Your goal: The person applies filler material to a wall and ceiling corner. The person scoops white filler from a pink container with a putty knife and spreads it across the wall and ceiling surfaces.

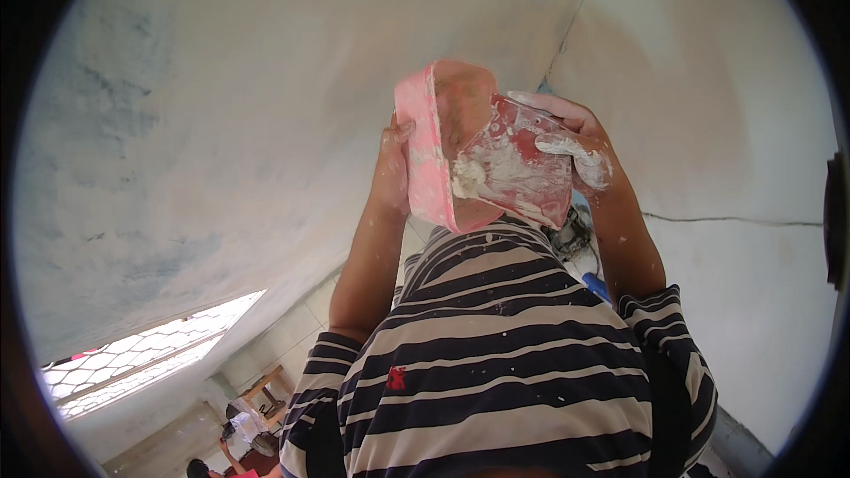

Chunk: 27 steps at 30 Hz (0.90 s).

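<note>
My left hand point(392, 159) grips the side of a pink plastic tub point(425, 115), its rim and wall smeared with white paste. My right hand point(575, 146), its fingers coated in white, holds a red flat scraper plate point(522, 155). The plate is caked with the paste and its left edge reaches into the tub's opening, where a thick white lump point(469, 175) sits on that edge. Both are held up in front of my striped shirt.
A patchy whitewashed wall point(195, 106) fills the left; another cracked pale surface point(726, 124) is at right. A barred window point(150, 345) shows lower left, with a wooden piece point(266, 394) on the floor and another person point(230, 465) nearby. Dark and blue items point(584, 274) lie behind me.
</note>
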Motion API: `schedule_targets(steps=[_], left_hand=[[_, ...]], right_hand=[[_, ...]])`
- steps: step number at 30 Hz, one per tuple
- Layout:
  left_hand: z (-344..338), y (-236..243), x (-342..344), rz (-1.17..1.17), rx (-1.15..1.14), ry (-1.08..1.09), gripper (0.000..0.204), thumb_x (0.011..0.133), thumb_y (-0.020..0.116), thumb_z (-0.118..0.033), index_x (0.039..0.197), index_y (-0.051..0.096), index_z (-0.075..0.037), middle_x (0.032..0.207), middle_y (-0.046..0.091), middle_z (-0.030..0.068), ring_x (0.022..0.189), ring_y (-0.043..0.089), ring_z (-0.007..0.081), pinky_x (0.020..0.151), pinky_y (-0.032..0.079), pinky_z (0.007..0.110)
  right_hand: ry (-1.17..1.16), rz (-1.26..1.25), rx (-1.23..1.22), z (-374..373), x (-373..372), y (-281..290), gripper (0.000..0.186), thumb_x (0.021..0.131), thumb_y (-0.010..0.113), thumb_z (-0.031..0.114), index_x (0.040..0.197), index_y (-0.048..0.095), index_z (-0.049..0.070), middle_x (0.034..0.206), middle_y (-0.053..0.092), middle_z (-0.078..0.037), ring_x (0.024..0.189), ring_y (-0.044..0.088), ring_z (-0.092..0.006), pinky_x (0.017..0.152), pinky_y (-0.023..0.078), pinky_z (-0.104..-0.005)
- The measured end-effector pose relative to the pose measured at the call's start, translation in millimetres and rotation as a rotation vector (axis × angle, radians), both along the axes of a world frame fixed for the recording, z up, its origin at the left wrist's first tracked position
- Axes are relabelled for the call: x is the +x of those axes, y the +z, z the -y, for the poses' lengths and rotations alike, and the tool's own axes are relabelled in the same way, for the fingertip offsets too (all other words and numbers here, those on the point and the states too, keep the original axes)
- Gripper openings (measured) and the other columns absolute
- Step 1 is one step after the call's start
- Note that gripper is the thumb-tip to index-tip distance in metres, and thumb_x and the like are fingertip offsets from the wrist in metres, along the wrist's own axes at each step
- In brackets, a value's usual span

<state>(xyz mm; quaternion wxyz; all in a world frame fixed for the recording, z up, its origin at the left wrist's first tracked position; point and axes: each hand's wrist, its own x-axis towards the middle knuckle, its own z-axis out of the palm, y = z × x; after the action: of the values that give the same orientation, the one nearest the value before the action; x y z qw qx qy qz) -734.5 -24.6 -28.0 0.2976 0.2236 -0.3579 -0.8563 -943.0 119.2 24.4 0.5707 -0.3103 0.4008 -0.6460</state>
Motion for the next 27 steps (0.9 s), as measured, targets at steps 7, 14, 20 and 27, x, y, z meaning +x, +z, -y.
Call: schedule_targets(steps=[7, 14, 20, 27], left_hand=[[-18, 30, -50, -0.023, 0.093, 0.154, 0.052, 0.087, 0.052, -0.038, 0.123, 0.051, -0.001, 0.117, 0.058, 0.0122, 0.105, 0.058, 0.0241, 0.089, 0.049, 0.038], [-29, 42, -85, 0.118, -0.028, 0.312, 0.051, 0.089, 0.048, -0.034, 0.127, 0.046, 0.000, 0.123, 0.056, 0.0117, 0.113, 0.054, 0.0247, 0.098, 0.042, 0.039], [-31, 21, -90, -0.022, 0.013, 0.317, 0.051, 0.089, 0.050, -0.033, 0.127, 0.047, 0.000, 0.124, 0.056, 0.0111, 0.114, 0.053, 0.0247, 0.099, 0.042, 0.039], [-19, 1, -84, -0.145, -0.007, 0.281, 0.055, 0.087, 0.051, -0.032, 0.132, 0.042, -0.002, 0.128, 0.053, 0.0107, 0.116, 0.052, 0.0261, 0.100, 0.041, 0.040]], right_hand=[[-0.085, -0.040, -0.023, -11, -65, 9, 0.059, 0.078, 0.069, 0.006, 0.131, 0.047, -0.007, 0.125, 0.058, -0.014, 0.111, 0.059, -0.0199, 0.096, 0.048, -0.0316], [-0.081, 0.049, -0.069, -17, -111, 5, 0.069, 0.079, 0.066, -0.001, 0.140, 0.035, 0.003, 0.123, 0.057, -0.009, 0.107, 0.059, -0.0193, 0.095, 0.046, -0.0344], [-0.101, 0.249, 0.004, -1, -122, 15, 0.053, 0.083, 0.063, -0.001, 0.132, 0.044, 0.001, 0.121, 0.058, -0.008, 0.106, 0.059, -0.0177, 0.092, 0.048, -0.0310], [-0.633, -0.230, -0.387, 61, -154, 86, 0.029, 0.089, 0.059, 0.001, 0.117, 0.055, -0.003, 0.106, 0.062, -0.005, 0.094, 0.060, -0.0113, 0.083, 0.049, -0.0257]])
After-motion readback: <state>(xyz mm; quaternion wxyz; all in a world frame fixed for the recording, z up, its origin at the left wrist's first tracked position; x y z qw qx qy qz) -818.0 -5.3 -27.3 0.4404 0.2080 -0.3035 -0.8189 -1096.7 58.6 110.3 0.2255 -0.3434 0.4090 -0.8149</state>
